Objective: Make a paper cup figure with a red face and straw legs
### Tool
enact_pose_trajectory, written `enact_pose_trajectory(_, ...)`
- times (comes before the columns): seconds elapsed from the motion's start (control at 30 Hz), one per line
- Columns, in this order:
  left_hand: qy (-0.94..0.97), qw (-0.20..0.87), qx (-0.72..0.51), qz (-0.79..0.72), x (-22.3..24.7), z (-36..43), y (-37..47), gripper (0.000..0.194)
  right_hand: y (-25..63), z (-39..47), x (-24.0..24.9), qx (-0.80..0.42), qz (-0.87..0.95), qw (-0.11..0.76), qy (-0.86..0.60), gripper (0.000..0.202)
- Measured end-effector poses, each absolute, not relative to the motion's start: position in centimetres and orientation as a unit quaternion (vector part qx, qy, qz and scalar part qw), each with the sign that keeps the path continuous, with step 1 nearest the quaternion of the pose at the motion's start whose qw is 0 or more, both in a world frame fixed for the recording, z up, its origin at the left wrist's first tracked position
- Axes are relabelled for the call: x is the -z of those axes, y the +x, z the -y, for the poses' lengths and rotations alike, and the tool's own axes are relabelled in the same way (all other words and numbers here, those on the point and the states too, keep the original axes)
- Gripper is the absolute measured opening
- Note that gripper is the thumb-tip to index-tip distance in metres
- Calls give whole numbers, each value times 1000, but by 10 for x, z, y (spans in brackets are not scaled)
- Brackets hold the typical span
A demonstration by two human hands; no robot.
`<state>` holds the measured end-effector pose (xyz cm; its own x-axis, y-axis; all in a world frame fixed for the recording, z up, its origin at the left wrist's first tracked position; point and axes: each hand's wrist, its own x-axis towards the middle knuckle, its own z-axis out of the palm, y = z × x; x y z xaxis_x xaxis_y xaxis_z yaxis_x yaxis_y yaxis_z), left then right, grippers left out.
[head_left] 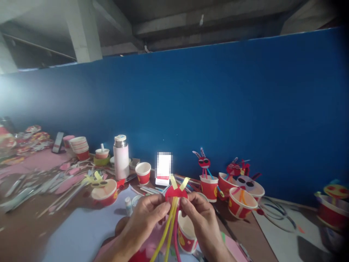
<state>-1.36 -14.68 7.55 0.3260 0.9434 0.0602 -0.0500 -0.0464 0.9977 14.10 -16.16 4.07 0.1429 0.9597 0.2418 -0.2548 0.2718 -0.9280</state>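
Between my two hands is a red paper disc (176, 193) with two pale yellow paper strips sticking up from its top like antennae. Yellow pipe cleaners (167, 233) and a dark pink one (176, 233) hang down from its lower edge. My left hand (152, 211) pinches the disc's left edge between thumb and fingers. On the opposite edge, my right hand (200, 213) grips it the same way. Just below and behind the disc stands a red and white paper cup (187, 233), partly covered by my right hand.
Along the blue partition (174, 109) stand a white thermos (121, 158), a paper cup (143, 173) and a lit phone (164, 167). Several cups with paper creatures, one a red figure (204, 162), are at the right. Stacked cups (80, 147) and scattered strips lie left.
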Motion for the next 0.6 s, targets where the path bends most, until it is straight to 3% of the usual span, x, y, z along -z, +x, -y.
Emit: enact_pose_trajectory(0.6, 449, 701, -449, -325, -67, 140, -14, 17, 140, 163, -42, -484, 432, 658, -381, 41)
